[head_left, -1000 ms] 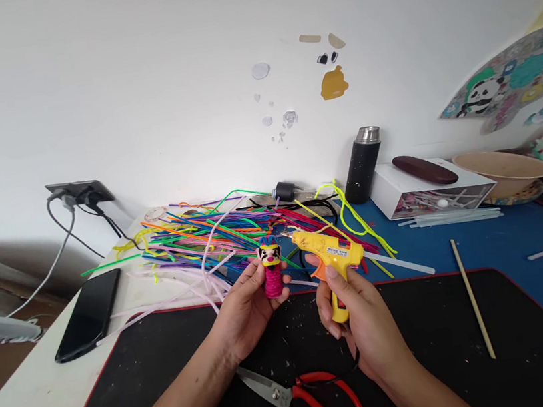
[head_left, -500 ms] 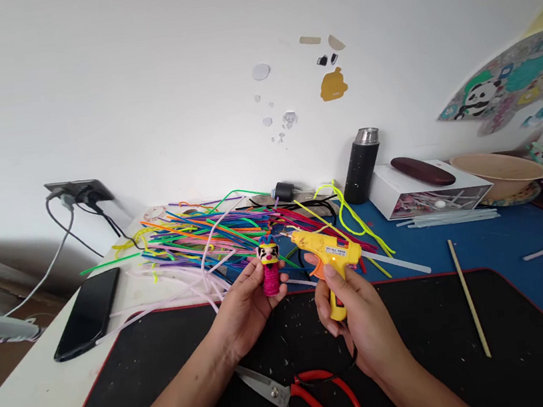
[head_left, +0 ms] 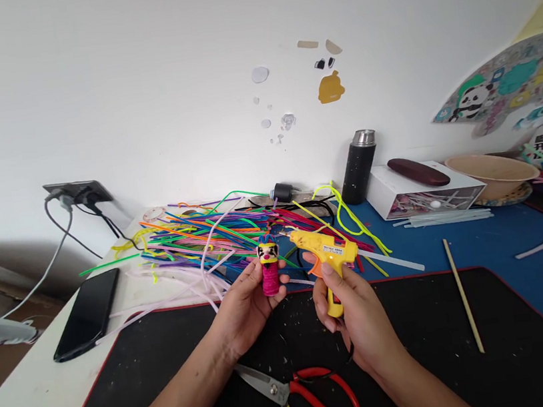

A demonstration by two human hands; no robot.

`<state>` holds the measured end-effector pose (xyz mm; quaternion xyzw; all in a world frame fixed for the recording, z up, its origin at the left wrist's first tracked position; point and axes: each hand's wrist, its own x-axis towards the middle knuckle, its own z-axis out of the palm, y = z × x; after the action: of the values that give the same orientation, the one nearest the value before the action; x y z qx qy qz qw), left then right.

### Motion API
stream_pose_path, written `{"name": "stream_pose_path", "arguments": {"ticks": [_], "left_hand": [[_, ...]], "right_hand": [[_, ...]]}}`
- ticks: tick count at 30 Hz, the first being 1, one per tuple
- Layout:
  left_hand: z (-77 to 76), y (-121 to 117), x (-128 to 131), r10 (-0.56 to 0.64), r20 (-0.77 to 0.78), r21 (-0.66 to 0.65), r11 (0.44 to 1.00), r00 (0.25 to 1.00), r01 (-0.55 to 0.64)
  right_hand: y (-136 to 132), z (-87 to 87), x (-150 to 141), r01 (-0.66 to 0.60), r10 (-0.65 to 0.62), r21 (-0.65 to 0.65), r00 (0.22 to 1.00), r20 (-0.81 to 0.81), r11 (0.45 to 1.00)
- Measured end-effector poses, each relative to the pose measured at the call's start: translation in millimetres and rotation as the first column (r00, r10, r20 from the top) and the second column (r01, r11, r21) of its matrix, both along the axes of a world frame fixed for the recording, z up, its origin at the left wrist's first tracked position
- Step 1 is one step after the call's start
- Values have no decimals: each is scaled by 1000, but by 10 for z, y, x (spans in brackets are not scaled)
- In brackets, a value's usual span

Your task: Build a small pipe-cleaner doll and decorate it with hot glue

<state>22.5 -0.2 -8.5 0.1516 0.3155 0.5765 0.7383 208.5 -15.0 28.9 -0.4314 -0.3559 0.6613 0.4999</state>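
Upright in my left hand (head_left: 248, 304) is a small pipe-cleaner figure (head_left: 270, 278) with a magenta body, a yellow and white face with black marks, and a blue top. My fingers close round its body. My right hand (head_left: 351, 307) grips a yellow hot glue gun (head_left: 326, 250), its forefinger by the orange trigger. A clear glue stick (head_left: 393, 259) sticks out of the gun's back. The nozzle points left, close beside the figure's head; whether they touch I cannot tell. Below the hands lie scissors (head_left: 303, 394) with red and yellow handles.
Many coloured pipe cleaners (head_left: 191, 242) are heaped behind the black mat (head_left: 171, 352). A phone (head_left: 87, 313) lies at left. A thin wooden stick (head_left: 463, 298) rests at right. Along the wall stand a black flask (head_left: 360, 167), a white box (head_left: 386, 194) and a beige bowl (head_left: 492, 176).
The glue gun and my right hand have shifted very slightly left. The view has turned a little. Both hands keep their grips.
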Motion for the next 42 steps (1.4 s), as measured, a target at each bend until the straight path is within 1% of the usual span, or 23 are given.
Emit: {"name": "stream_pose_path", "arguments": {"ticks": [5, 13, 18, 27, 37, 42], "left_hand": [[-22, 5, -15, -5, -7, 2, 1000, 1000, 5], [-21, 9, -9, 21, -11, 18, 1000, 1000, -21], [-33, 9, -25, 22, -14, 49, 999, 1000, -21], [-64, -26, -35, -65, -10, 92, 994, 998, 66], [-20, -26, -14, -56, -25, 72, 996, 998, 58], [-70, 21, -30, 11, -21, -11, 1000, 1000, -11]], "right_hand": [[0, -4, -2, 7, -7, -8, 1000, -7, 1000], [8, -10, -2, 1, -1, -2, 1000, -6, 1000], [10, -20, -6, 16, -16, 20, 1000, -4, 1000], [-6, -28, 4, 10, -9, 22, 1000, -19, 1000], [13, -66, 3, 3, -2, 21, 1000, -31, 1000], [6, -27, 4, 14, -14, 22, 1000, -13, 1000]]}}
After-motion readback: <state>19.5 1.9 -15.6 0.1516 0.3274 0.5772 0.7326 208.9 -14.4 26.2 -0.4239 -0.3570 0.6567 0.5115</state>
